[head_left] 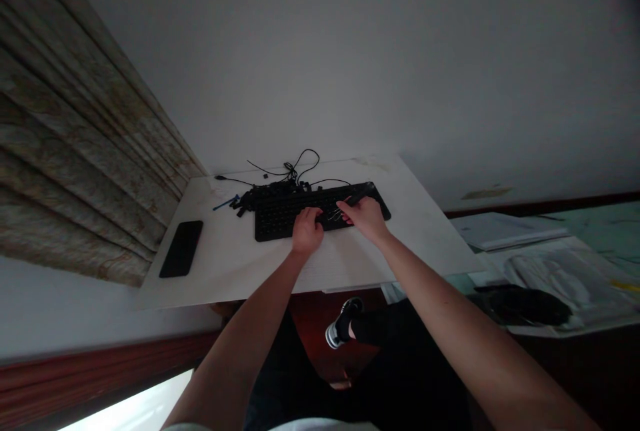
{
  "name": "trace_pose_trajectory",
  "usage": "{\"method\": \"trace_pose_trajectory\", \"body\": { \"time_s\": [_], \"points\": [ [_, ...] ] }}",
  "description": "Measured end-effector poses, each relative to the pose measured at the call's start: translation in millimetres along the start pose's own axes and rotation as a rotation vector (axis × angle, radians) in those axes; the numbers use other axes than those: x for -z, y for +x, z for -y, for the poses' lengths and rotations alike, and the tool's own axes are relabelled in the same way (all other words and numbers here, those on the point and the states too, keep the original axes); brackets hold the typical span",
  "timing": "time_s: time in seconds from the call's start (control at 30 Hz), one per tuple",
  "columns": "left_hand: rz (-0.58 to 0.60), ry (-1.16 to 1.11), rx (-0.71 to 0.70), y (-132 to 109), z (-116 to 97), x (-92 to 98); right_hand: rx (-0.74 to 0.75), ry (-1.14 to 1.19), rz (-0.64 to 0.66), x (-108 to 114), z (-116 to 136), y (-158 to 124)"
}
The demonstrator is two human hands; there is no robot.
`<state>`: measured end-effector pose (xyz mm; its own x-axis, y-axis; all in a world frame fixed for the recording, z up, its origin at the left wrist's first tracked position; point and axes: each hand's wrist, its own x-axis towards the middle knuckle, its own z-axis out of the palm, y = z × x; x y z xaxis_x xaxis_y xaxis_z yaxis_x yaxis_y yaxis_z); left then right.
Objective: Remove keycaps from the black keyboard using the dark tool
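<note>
A black keyboard [295,221] lies on a white desk [310,267], and several of its keys show as dark rows. My left hand [307,231] rests on the keyboard's front middle, fingers apart, holding nothing I can see. My right hand [365,217] is on the keyboard's right part. A thin pale wire-like object [336,215] shows at its fingertips, too small to name or to tell if it is held. Behind the keyboard lies a heap of loose black keycaps and cables [287,184].
A blue-handled tool [226,203] lies left of the heap, and a black smartphone [181,249] lies face up near the desk's left edge. A pleated curtain [85,131] hangs at the left. Papers and a dark object [523,305] lie lower right. My legs and a sneaker [344,322] show below.
</note>
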<state>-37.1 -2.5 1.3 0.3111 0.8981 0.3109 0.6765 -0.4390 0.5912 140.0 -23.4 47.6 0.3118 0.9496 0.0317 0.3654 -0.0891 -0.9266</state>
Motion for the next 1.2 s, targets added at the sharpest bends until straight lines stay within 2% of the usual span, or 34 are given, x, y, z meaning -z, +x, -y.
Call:
{"method": "trace_pose_trajectory", "body": {
  "time_s": [0.2,0.37,0.63,0.9,1.07,1.2],
  "points": [
    [0.061,0.051,-0.083,0.0,-2.1,0.6,0.083,-0.260,0.084,-15.0,12.6,7.4],
    [0.080,0.084,-0.064,1.8,0.2,-1.0,0.087,-0.401,0.128,-17.8,18.8,6.4],
    [0.091,0.130,-0.045,2.4,0.2,-1.9,0.054,-0.759,0.189,-29.0,40.0,1.0],
    [0.103,0.148,-0.040,1.9,-0.6,-0.9,0.007,-0.763,0.225,-38.6,55.0,7.8],
    [0.115,0.142,-0.086,0.7,-4.2,1.0,0.111,-0.599,0.224,-30.2,39.8,1.4],
    [0.114,0.140,-0.089,-0.5,-4.5,1.1,0.072,-0.546,0.100,-28.5,27.4,-11.6]
  ]
}}
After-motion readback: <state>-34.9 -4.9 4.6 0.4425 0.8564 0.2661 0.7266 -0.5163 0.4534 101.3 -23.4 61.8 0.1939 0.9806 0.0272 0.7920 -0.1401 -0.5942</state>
